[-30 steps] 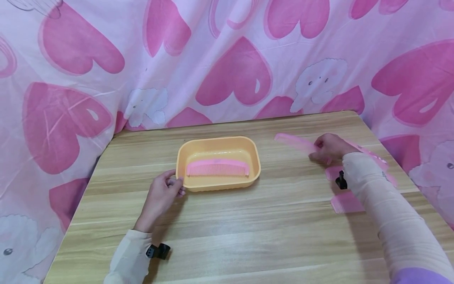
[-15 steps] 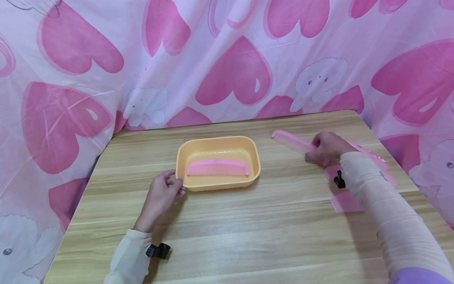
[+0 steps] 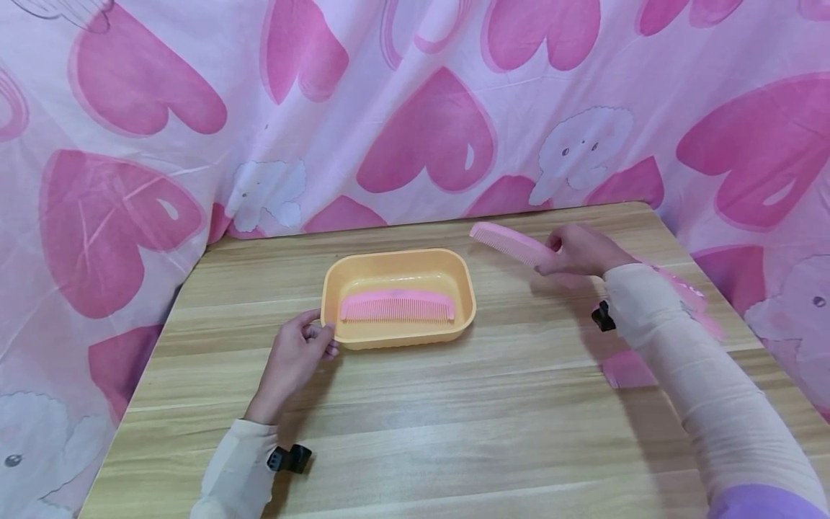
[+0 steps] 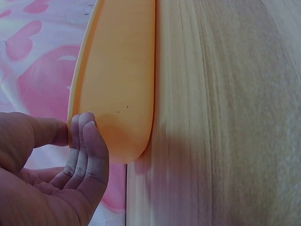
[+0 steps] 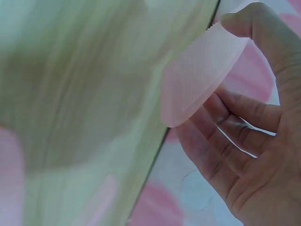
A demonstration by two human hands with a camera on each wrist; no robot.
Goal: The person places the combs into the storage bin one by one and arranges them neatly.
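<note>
In the head view a peach-orange plastic basin stands left of the table's middle. A pink comb lies inside it, teeth toward me. My left hand pinches the basin's near left corner; in the left wrist view the thumb is on the rim and the fingers press the outer wall. Right of the basin, my right hand holds a second pink comb by one end, raised off the table. In the right wrist view this comb sits between the thumb and the fingers.
More pink items lie on the right side of the wooden table, partly hidden by the right sleeve: one with fine teeth or ridges and a pink piece beyond the forearm. A heart-printed pink curtain hangs behind.
My right hand has lifted the comb and moved it left and away from me, toward the basin's side. The left hand and the basin have stayed in place.
</note>
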